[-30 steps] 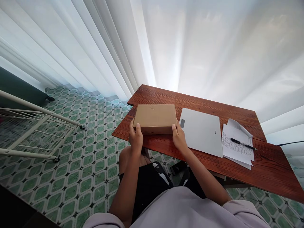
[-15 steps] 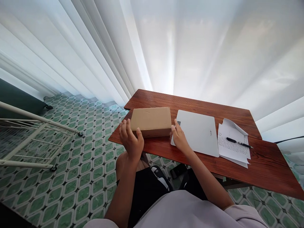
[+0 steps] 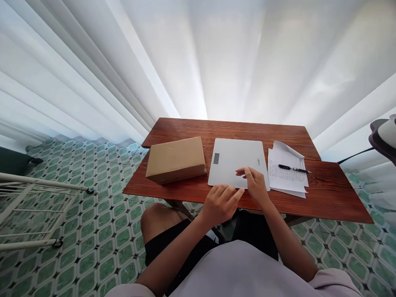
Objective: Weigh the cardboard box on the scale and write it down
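My left hand (image 3: 221, 203) hovers at the table's near edge, in front of the scale, its fingers loosely bent, thumb apart, and nothing in it. My right hand (image 3: 256, 182) is over the near right part of the scale with fingers stretched to the left, holding nothing. The flat silver digital scale (image 3: 235, 159) lies on the table, a small dark display at its left. To its left rests a closed brown cardboard box (image 3: 176, 156), turned at a slight angle. I cannot tell whether my right fingers touch the scale.
Right of the scale, handwritten sheets of paper (image 3: 284, 173) lie on the wooden table (image 3: 334, 194) with a black pen (image 3: 293, 168) across them. White curtains (image 3: 229, 62) hang behind. A white wheeled rack (image 3: 40, 210) stands at left. Part of a fan (image 3: 385, 138) shows at right.
Both hands have left the cardboard box and moved right, toward the scale. The box now sits at more of an angle. The view has turned to the right.
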A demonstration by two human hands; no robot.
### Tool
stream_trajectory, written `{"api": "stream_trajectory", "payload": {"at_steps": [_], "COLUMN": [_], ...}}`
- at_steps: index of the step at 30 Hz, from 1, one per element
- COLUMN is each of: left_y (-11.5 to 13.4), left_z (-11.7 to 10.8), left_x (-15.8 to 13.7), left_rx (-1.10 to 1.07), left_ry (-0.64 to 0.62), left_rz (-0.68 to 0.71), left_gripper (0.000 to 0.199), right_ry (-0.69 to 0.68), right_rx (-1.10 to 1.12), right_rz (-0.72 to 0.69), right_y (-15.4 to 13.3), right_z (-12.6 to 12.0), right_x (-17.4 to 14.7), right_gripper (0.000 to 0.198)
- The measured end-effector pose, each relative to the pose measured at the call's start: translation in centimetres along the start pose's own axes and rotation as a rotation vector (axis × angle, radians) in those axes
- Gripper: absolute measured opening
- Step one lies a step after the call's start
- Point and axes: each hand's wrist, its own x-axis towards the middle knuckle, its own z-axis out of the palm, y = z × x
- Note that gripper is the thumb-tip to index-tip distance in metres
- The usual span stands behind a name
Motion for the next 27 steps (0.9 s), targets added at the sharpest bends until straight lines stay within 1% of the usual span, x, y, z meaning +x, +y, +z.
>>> {"api": "stream_trajectory", "payload": {"at_steps": [4, 7, 8, 11, 16, 18, 21, 24, 27], "left_y": [1.7, 2.7, 3.0, 3.7, 4.0, 4.0, 4.0, 4.2, 4.3], "left_z": [2.1, 3.6, 4.1, 5.4, 7.0, 7.4, 7.9, 8.3, 8.5], "left_x": [-0.3, -0.9, -1.1, -1.9, -2.6, -2.7, -2.9, -3.1, -3.1], "left_rx": [-0.066, -0.097, -0.106, -0.135, -0.141, -0.14, -0.139, -0.133, -0.134], "left_ry": [-0.166, -0.251, -0.271, -0.337, -0.455, -0.457, -0.416, -0.376, -0.362], "left_rz": [0.074, 0.115, 0.121, 0.114, 0.068, 0.058, 0.046, 0.037, 0.033], "left_gripper": [0.023, 0.009, 0.01, 0.023, 0.024, 0.023, 0.024, 0.025, 0.025], "right_ry": [0.058, 0.106, 0.117, 0.139, 0.159, 0.149, 0.1, 0.018, -0.078], "right_rx": [-0.048, -0.025, -0.014, 0.006, 0.009, -0.011, -0.061, -0.111, -0.146], "right_rz": [0.059, 0.103, 0.112, 0.123, 0.136, 0.124, 0.088, 0.049, 0.021], "right_y": [2.0, 3.2, 3.5, 4.7, 6.1, 6.3, 6.2, 6.0, 5.9], "right_z": [-2.7, -4.1, -4.4, -5.1, -6.0, -6.2, -6.1, -6.0, -6.0], "right_x": [-1.4, -2.9, -3.5, -5.1, -6.8, -6.9, -6.8, -6.7, -6.7], "right_gripper": [0.05, 0.051, 0.052, 0.055, 0.056, 0.056, 0.054, 0.05, 0.048]}}
